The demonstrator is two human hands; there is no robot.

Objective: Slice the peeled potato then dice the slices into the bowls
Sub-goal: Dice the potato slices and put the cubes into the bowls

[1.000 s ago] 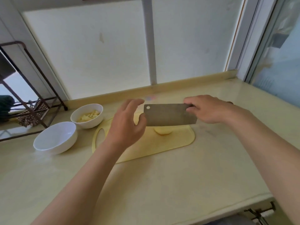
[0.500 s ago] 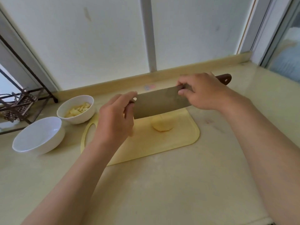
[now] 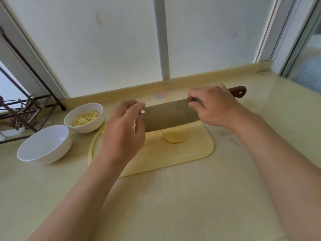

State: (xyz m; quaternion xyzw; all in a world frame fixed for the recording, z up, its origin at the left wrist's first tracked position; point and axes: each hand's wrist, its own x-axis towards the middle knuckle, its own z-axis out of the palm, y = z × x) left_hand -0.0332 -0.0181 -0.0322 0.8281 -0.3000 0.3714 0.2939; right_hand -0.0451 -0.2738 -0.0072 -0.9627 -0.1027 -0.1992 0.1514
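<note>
A peeled potato piece (image 3: pixel 174 137) lies on the yellow cutting board (image 3: pixel 173 157). My right hand (image 3: pixel 213 106) grips the cleaver (image 3: pixel 168 115) at the top of its handle, blade held sideways above the board and partly over the potato. At the blade's far tip my left hand (image 3: pixel 123 133) has its curled fingers touching the steel. The far white bowl (image 3: pixel 84 117) holds diced potato. The near white bowl (image 3: pixel 45 144) looks empty.
A dark metal rack (image 3: pixel 22 110) with a checked cloth stands at the far left of the counter. A raised ledge (image 3: pixel 173 84) and frosted window run along the back. Bare counter lies in front of the board.
The cleaver has stayed above the board between both hands. My left hand's fingers have shifted along the blade tip. The camera has tilted down and moved closer.
</note>
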